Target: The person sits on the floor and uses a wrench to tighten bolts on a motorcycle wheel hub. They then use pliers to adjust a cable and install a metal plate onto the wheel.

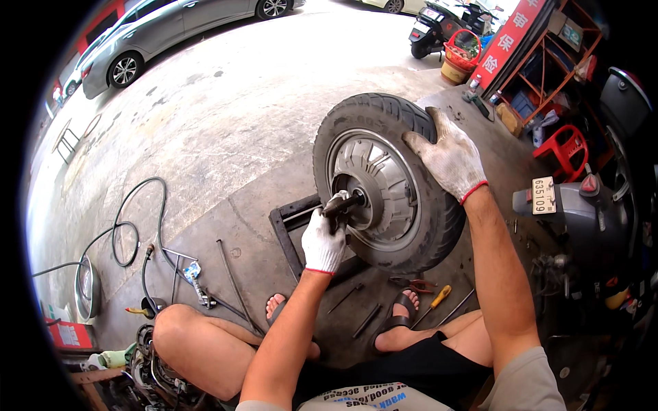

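Observation:
A scooter wheel (372, 185) with a black tyre and a silver hub stands upright in front of me, leaning slightly. My right hand (452, 152), in a white knitted glove, grips the tyre at its upper right, thumb on the sidewall and fingers over the tread. At the hub's centre, my gloved left hand (326, 236) is closed around a dark cylindrical part (343, 205) by the axle. Its exact kind is unclear, and my fingers partly cover it. Behind and below the wheel is a dark metal frame (288, 240) on the floor.
Near my feet lie a yellow-handled screwdriver (441, 296), red-handled pliers (413, 282) and metal rods. A black hose (162, 205) coils at left, beside a metal basin (87, 291). At right stand a parked scooter (582, 212), a red stool (565, 151) and a shelf (548, 68).

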The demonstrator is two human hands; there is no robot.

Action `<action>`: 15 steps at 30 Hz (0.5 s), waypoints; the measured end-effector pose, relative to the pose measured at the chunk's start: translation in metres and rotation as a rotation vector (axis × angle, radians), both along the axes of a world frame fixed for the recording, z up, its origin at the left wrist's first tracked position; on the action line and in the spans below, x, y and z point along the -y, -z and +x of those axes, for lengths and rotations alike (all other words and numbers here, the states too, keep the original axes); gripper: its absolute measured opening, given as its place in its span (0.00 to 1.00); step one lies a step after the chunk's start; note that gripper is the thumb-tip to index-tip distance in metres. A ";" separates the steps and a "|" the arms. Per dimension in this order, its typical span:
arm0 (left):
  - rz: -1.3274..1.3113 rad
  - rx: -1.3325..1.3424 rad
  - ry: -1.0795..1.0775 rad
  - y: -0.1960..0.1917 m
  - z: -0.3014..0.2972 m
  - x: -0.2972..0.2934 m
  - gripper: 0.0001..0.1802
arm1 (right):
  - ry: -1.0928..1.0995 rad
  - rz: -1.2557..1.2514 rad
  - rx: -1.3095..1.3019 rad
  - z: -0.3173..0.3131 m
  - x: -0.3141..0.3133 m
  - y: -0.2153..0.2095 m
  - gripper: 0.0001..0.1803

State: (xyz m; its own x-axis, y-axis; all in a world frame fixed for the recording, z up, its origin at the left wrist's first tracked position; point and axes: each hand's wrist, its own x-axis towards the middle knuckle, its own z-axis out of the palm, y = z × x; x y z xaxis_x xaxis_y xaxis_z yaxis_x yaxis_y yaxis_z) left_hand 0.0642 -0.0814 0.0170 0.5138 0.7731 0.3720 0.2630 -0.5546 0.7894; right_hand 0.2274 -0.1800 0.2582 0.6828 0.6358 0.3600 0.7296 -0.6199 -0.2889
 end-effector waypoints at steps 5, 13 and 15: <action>0.036 -0.219 0.231 -0.009 0.012 -0.012 0.13 | -0.002 -0.007 -0.022 -0.003 0.000 -0.002 0.41; -0.727 0.066 0.460 -0.041 0.009 0.008 0.15 | -0.013 0.001 0.031 -0.009 -0.002 -0.004 0.40; -1.329 0.368 0.468 -0.055 0.012 0.005 0.14 | 0.002 -0.015 0.031 -0.011 -0.002 -0.006 0.40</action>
